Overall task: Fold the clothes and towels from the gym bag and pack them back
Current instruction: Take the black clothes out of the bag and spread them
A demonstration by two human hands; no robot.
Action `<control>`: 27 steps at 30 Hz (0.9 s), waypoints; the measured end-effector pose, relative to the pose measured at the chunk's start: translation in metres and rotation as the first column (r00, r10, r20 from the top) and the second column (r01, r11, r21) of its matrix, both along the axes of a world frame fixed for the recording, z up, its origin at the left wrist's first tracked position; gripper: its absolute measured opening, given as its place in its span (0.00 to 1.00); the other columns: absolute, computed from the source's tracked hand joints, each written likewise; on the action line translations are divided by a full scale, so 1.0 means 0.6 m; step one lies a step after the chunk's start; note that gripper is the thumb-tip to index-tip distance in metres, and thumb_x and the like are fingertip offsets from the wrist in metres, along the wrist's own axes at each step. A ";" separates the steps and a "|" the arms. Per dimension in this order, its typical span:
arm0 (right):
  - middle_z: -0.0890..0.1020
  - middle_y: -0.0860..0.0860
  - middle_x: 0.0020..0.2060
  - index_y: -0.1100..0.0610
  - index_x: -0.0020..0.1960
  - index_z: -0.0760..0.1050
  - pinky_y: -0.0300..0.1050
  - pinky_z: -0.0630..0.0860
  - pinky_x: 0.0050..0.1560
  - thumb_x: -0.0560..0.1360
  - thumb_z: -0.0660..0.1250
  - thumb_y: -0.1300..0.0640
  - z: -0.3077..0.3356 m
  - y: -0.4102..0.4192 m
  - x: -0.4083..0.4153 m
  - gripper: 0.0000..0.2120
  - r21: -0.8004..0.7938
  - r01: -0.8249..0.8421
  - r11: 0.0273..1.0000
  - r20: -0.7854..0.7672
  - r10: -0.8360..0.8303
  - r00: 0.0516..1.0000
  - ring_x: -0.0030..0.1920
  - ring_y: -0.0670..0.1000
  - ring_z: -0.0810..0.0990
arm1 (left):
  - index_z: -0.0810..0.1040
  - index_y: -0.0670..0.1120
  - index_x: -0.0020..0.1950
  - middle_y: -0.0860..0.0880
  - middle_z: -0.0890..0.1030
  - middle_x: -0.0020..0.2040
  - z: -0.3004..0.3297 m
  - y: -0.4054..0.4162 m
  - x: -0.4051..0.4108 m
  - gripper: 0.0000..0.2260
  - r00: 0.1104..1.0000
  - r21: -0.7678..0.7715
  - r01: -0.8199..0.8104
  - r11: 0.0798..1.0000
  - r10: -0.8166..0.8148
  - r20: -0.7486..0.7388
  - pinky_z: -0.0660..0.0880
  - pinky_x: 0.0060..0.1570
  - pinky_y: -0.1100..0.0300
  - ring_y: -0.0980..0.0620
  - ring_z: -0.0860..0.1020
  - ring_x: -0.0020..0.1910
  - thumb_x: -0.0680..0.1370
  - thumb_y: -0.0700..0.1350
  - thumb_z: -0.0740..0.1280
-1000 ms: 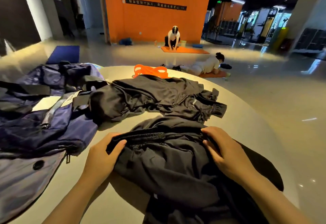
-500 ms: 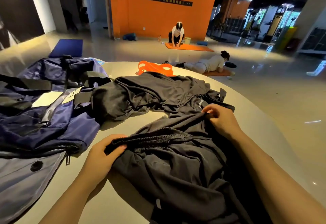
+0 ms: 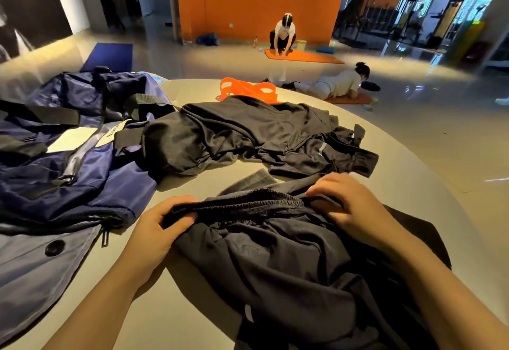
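Dark grey pants [image 3: 275, 261] with an elastic waistband lie crumpled on the round table [image 3: 407, 184] in front of me. My left hand [image 3: 157, 228] grips the left end of the waistband, thumb on top. My right hand [image 3: 349, 206] holds the right end, its fingers curled into the cloth. A second black garment [image 3: 248, 135] lies bunched farther back. The navy gym bag [image 3: 68, 162] sits open on the left.
An orange strap or band [image 3: 248, 91] lies at the table's far edge. Beyond the table, two people are on orange mats [image 3: 305, 56] on the glossy floor. A blue mat [image 3: 110, 56] lies far left.
My right hand has drawn back from the far cloth near the second garment to the waistband's right end. The left hand keeps its grip in the same place.
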State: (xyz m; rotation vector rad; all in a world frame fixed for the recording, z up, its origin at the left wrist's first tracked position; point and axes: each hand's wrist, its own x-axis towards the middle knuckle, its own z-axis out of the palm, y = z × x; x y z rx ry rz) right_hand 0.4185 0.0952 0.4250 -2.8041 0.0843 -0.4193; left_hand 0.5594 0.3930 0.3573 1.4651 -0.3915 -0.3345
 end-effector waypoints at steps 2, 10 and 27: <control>0.73 0.36 0.57 0.43 0.63 0.73 0.35 0.66 0.59 0.78 0.64 0.49 0.004 0.026 -0.028 0.14 0.105 0.012 0.994 -0.190 0.008 0.982 0.58 0.40 0.69 | 0.84 0.56 0.48 0.50 0.83 0.52 -0.001 0.000 -0.002 0.17 1.000 -0.008 0.000 1.000 0.000 0.015 0.75 0.58 0.54 0.50 0.79 0.57 0.76 0.34 0.65; 0.70 0.40 0.52 0.42 0.58 0.71 0.42 0.69 0.59 0.76 0.63 0.41 0.025 0.065 -0.084 0.13 0.033 0.153 0.988 -0.316 -0.135 0.939 0.53 0.41 0.69 | 0.84 0.56 0.49 0.51 0.83 0.52 0.010 -0.002 -0.011 0.17 0.998 -0.015 0.038 0.999 -0.037 0.048 0.77 0.55 0.58 0.52 0.80 0.54 0.76 0.34 0.66; 0.77 0.45 0.39 0.45 0.43 0.69 0.39 0.70 0.42 0.76 0.59 0.42 0.079 0.098 -0.160 0.08 0.246 0.177 0.953 -0.280 -0.105 0.954 0.39 0.43 0.74 | 0.79 0.58 0.51 0.57 0.82 0.48 0.025 0.008 -0.031 0.11 0.954 0.124 -0.014 0.992 -0.024 0.298 0.76 0.55 0.59 0.57 0.79 0.51 0.74 0.42 0.70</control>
